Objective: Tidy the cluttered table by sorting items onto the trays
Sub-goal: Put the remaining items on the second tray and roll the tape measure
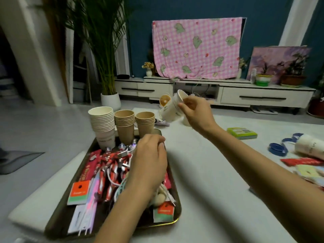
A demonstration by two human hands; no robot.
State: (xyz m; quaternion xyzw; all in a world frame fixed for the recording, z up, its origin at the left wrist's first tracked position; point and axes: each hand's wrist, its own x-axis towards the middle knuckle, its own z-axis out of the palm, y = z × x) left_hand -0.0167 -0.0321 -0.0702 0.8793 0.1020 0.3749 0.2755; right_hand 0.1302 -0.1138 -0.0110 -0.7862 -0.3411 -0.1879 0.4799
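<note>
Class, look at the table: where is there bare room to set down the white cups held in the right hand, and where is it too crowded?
Bare tabletop lies between the tray and the right forearm, and beyond it toward the green box. The tray is crowded: cup stacks at its far end, red packets and cards over the rest. The right edge is cluttered too, with blue ribbon. The right hand holds the white cups.

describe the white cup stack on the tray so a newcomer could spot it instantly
Start at the dark tray on the table's left. Three cup stacks stand along its far edge; the white cup stack is leftmost and tallest. Both neighbouring stacks are brown.

Print on packs, cups: too blurry
</note>
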